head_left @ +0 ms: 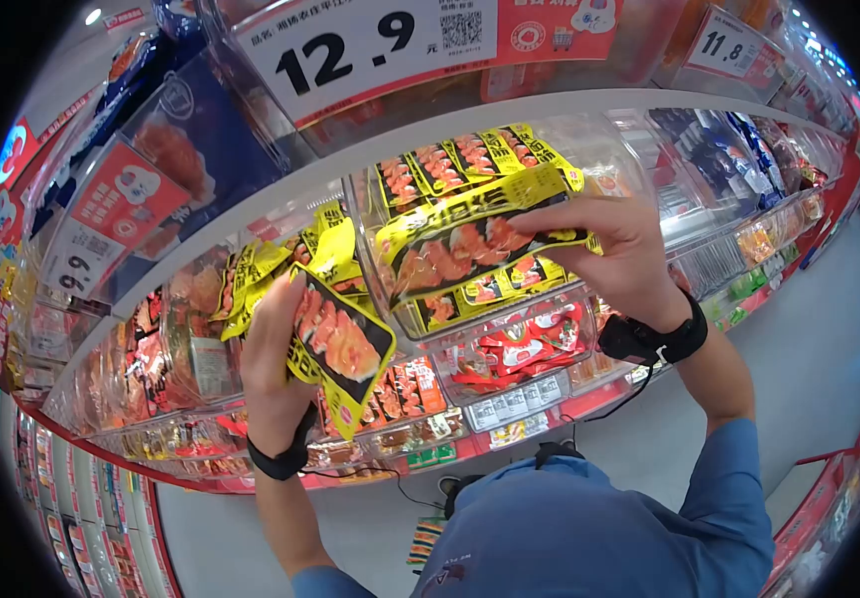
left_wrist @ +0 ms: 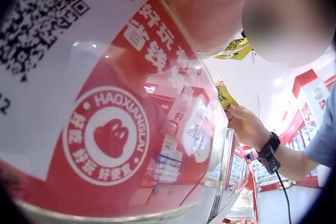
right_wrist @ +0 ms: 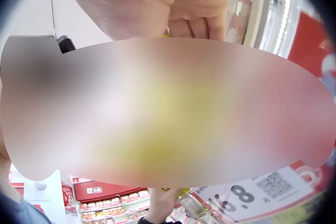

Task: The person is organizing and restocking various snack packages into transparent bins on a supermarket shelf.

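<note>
In the head view the left hand holds a yellow and black snack packet, tilted, over the clear bins at the left. The right hand pinches the right end of another yellow packet between thumb and fingers, above a clear bin with several like packets laid in rows. More yellow packets lie in the bin behind the left hand. The left wrist view shows the right hand at a yellow packet. Much of the right wrist view is blurred, its packet unclear.
A price sign and the shelf edge stand beyond the hands. Bins of red packets and blue packets lie around. Grey floor shows at the right; a cable hangs from each wrist camera.
</note>
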`<state>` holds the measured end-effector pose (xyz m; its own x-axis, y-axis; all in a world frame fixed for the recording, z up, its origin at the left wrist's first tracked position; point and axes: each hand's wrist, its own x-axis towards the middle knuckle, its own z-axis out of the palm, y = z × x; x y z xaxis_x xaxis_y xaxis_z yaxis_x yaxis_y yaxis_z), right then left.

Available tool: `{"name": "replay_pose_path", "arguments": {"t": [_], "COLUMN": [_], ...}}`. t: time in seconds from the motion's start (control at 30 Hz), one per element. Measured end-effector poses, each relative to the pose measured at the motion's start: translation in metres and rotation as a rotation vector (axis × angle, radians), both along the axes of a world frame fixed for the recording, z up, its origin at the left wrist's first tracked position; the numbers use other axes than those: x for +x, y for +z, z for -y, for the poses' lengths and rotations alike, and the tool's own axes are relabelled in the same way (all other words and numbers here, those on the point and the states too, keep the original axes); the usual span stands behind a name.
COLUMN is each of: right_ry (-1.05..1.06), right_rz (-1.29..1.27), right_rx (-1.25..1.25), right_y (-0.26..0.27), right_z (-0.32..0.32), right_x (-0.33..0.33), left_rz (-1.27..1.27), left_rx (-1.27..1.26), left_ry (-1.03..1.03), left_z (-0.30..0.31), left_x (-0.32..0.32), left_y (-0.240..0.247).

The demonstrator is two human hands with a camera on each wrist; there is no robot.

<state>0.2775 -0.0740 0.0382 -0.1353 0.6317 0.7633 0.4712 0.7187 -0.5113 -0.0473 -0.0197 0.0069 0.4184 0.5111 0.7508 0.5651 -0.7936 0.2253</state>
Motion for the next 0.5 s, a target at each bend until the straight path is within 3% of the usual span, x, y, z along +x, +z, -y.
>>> {"name": "replay_pose_path", "arguments": {"t": [0.23,0.5], "right_ry": [-0.195,-0.259], "right_rz": [0.049,0.016], "right_rx": [0.051,0.052], "right_y": [-0.01,-0.029], "right_z": [0.016,0.035], "right_x": [0.029,0.046], "left_rz": [0.051,0.011], "left_rx": [-0.164,-0.289], "left_ry": [-0.051,0.001], "left_z": [0.003,0.004], "left_x": [0.002,0.006], "left_y": [0.004,0.011]}}
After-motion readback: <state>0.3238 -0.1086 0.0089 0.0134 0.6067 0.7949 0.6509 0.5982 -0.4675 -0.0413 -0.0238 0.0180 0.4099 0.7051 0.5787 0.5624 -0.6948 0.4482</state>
